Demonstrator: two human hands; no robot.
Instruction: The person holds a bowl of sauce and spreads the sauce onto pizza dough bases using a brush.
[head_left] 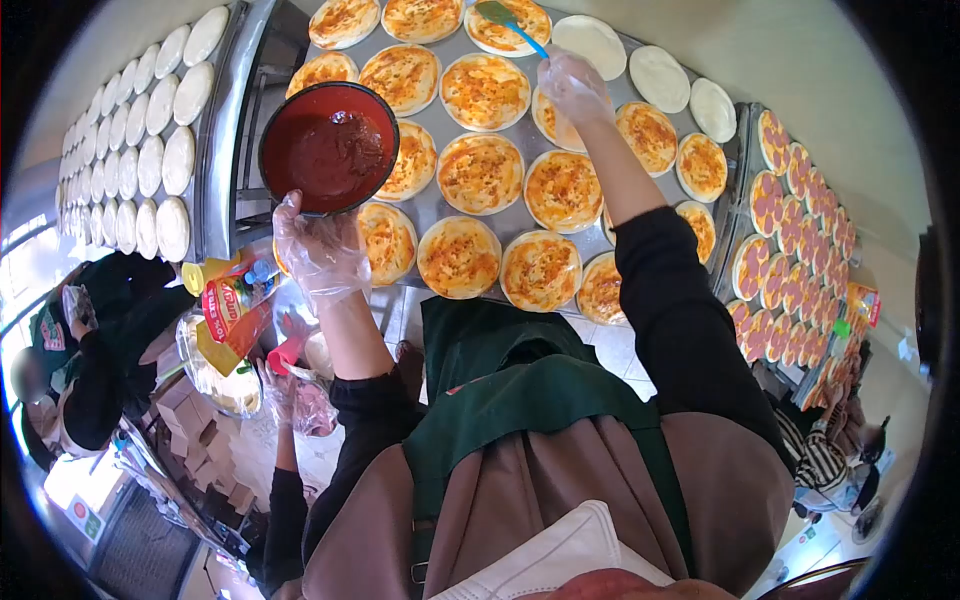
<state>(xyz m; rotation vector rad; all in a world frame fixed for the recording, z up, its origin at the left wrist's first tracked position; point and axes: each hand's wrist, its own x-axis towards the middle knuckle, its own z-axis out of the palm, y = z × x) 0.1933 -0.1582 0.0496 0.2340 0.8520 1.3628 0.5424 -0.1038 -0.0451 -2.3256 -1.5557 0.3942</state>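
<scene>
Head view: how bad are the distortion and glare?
Head view: strong fisheye bending, black corners; head view: bright window at far left blown out; head view: small glint inside round red black-rimmed bowl, yet round orange-sauced dough bases look clear.

Bright, L-side glare, fisheye edge dist.

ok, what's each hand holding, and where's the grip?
Left hand: red bowl, by its near edge. Right hand: blue-handled utensil, by the handle's near end.

Pale wall (815, 60) beyond far-right corner of my worktop (685, 122); tiled floor (615, 345) below near edge; bright window (28, 260) past left edge.
</scene>
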